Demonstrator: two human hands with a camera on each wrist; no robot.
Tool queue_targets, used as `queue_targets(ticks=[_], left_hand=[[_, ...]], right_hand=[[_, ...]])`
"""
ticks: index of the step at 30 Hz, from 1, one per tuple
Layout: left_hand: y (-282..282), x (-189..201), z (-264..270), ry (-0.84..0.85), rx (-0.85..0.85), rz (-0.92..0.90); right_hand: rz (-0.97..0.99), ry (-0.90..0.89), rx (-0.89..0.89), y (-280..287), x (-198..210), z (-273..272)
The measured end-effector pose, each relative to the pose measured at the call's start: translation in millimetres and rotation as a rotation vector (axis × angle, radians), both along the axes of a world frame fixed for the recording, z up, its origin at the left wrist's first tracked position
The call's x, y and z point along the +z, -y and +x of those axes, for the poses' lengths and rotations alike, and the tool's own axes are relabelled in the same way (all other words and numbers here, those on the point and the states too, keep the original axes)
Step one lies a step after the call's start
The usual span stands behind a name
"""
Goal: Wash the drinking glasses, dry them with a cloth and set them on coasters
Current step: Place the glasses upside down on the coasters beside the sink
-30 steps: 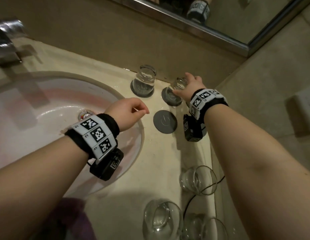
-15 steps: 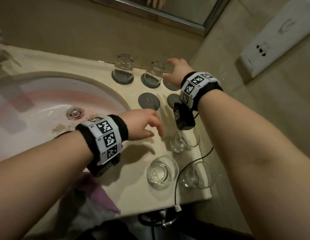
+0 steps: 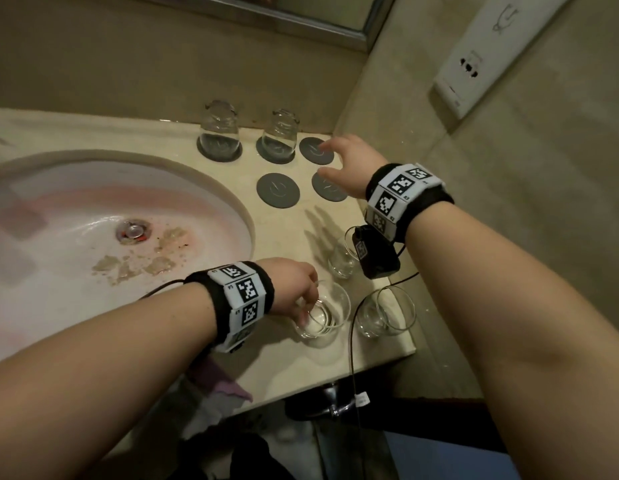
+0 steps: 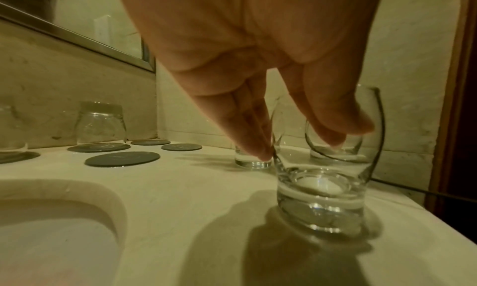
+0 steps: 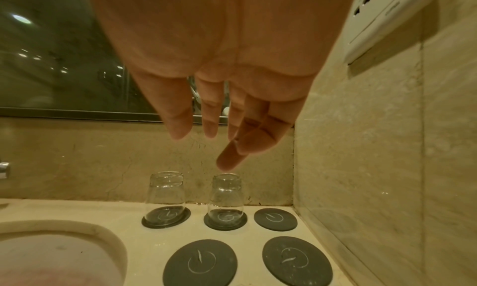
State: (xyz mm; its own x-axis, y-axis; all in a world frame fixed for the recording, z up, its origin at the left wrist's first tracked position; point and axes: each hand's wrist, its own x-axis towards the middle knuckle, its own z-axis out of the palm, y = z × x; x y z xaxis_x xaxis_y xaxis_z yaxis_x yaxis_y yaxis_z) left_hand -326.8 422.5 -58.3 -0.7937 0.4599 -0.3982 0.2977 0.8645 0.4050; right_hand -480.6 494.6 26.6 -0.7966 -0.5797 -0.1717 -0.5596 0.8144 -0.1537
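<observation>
Two clear glasses (image 3: 218, 133) (image 3: 279, 136) stand upside down on dark round coasters at the back of the counter. Three more coasters (image 3: 316, 150) (image 3: 278, 190) (image 3: 329, 187) lie bare. Three upright glasses stand near the front right corner. My left hand (image 3: 310, 306) pinches the rim of the nearest glass (image 3: 330, 317), which stands on the counter: thumb inside the glass (image 4: 320, 198), fingers (image 4: 255, 147) outside. My right hand (image 3: 327, 159) hovers open above the bare coasters, fingers (image 5: 180, 127) spread, holding nothing.
The white sink (image 3: 93, 174) with brown debris near its drain fills the left. The other upright glasses (image 3: 384, 311) (image 3: 342, 258) stand close to the counter's right edge. A purple cloth (image 3: 218, 382) hangs at the front edge. A wall socket (image 3: 474, 64) is on the right wall.
My right hand let go of the second upturned glass on its coaster and drew back, open. My left hand moved right and down to the near upright glass and took its rim.
</observation>
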Motion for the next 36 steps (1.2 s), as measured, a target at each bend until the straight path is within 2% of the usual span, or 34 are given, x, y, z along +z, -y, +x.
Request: queue_targets(ticks=[3,5,8,12,15,18,21,24,26,28,30,32,34,36], left_hand=[[12,-2,-5,0.026,0.117,0.121],[27,1,-7,0.073,0.273,0.281],[50,10,-10,0.024,0.595,0.516],[71,22,-21,0.09,1.056,1.06],[82,32,-31,0.158,1.327,1.389],[88,43,-39,0.272,1.458,1.729],[88,48,-47,0.398,1.489,1.912],[83,49,-57,0.437,1.444,2.007],[78,48,-63,0.445,1.423,2.022],[74,46,-71,0.455,1.403,1.921],[70,43,-79,0.414,1.384,1.674],[65,39,-85,0.299,1.378,1.412],[63,33,-89,0.106,1.328,1.119],[65,26,-92,-0.078,1.227,0.808]], right_hand=[[-0.012,-0.013,0.025,0,5,1],[-0.037,-0.02,0.047,1,9,3],[-0.114,0.016,0.073,6,15,5],[-0.196,0.166,0.025,16,17,5],[-0.291,0.35,-0.046,21,17,2],[-0.399,0.559,-0.091,25,13,-4],[-0.48,0.729,-0.083,30,5,-12],[-0.537,0.694,-0.049,37,-1,-20],[-0.547,0.663,-0.05,38,0,-28],[-0.495,0.639,-0.05,38,6,-41],[-0.376,0.522,-0.035,37,14,-59],[-0.269,0.355,-0.04,35,18,-79],[-0.223,0.221,-0.092,30,16,-103],[-0.246,0.174,-0.198,24,11,-125]])
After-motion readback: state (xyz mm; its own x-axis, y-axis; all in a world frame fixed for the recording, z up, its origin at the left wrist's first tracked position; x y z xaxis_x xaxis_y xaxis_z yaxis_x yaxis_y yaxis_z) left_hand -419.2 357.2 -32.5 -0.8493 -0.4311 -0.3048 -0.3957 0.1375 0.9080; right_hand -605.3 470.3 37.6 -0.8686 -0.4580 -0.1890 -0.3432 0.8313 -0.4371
